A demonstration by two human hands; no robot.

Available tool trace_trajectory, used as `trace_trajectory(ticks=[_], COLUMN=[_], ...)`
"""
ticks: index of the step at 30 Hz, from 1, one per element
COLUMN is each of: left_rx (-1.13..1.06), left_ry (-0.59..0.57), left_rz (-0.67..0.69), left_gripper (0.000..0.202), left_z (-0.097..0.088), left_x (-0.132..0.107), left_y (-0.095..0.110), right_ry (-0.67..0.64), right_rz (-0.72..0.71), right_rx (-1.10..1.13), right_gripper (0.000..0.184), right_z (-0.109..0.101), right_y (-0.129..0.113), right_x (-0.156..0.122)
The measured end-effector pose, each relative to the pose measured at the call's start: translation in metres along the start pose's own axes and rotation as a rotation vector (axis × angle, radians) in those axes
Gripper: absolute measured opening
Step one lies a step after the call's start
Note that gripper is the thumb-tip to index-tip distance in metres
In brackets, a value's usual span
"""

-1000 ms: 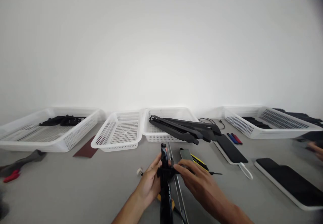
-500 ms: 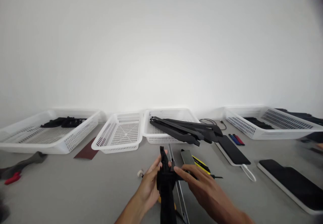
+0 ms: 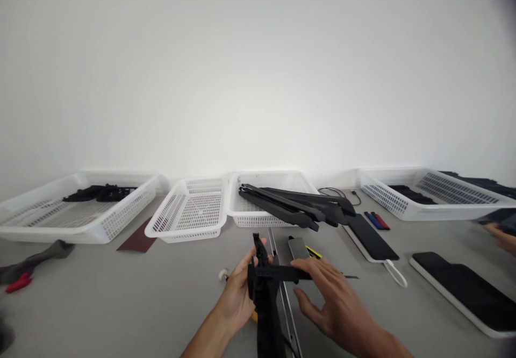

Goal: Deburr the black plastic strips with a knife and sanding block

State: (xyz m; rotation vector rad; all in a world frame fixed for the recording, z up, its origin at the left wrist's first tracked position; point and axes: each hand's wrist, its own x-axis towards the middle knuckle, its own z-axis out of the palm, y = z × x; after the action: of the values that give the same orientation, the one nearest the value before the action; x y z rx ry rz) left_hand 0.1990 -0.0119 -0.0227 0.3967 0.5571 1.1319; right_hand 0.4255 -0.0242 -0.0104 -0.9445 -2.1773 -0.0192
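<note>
My left hand is wrapped round a long black plastic part, whose narrow hooked end points away from me. Across this part lies a black bar-shaped tool that looks like a caliper, its thin tip sticking out to the right. The fingers of my right hand are over the caliper's bar, with the thumb apart below it; their full contact is hidden. Beneath the hands a long metal strip runs along the table. Close by lie a grey flat block and a partly covered yellow tool.
Similar black parts lean over a white basket. Other white baskets stand along the wall. To the right are a power bank-like device, several coloured sticks and a white-edged black device. Another person's hand shows at far right.
My right hand has slid right along the caliper, uncovering its bar, and the thumb now shows apart. My left hand keeps its hold. Another person's hand has come further into view.
</note>
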Motion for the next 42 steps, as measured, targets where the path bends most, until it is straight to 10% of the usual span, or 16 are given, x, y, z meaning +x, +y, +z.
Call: trace_trajectory(ticks=[42], left_rx=[-0.065], left_ry=[-0.019], left_rz=[0.003], left_gripper=[0.034], left_z=[-0.004], left_x=[-0.001], left_y=[-0.004], right_ry=[-0.031], right_rz=[-0.157], right_rx=[-0.170], right_gripper=[0.022], right_z=[-0.013], right_y=[0.011], right_x=[0.018])
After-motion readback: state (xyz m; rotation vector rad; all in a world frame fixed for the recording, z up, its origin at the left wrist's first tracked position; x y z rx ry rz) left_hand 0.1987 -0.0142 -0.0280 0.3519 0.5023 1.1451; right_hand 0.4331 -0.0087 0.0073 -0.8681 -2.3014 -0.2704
